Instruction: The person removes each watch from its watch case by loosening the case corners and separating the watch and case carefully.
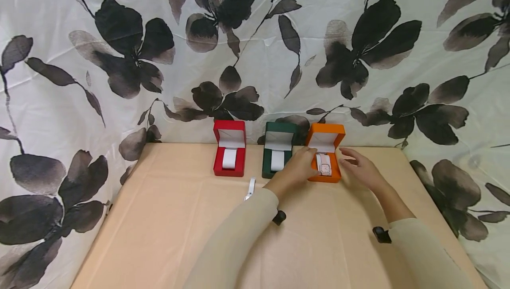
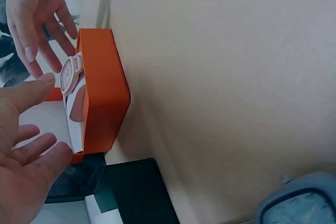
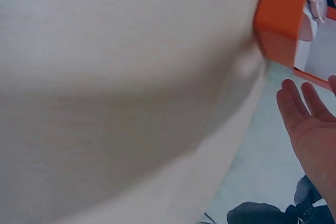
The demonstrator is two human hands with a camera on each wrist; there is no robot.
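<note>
In the head view an orange watch box [image 1: 336, 175] stands with its lid raised. Inside it a pink watch [image 1: 325, 167] sits on a white cushion. My left hand [image 1: 296, 165] is at the box's left side, and in the left wrist view its relaxed fingers [image 2: 50, 158] spread beside the box, holding nothing. On the other side my right hand [image 1: 360, 169] hovers just off the box's right edge. The right wrist view shows this hand's fingers [image 3: 291, 103] loosely extended near the orange box [image 3: 281, 19], with nothing in them.
A green watch box [image 1: 268, 160] and a red watch box [image 1: 218, 163] stand open to the left, each with a white cushion. A watch with a pale strap [image 1: 251, 187] lies before them, partly covered by the left sleeve. Floral cloth [image 1: 279, 67] rises behind the table.
</note>
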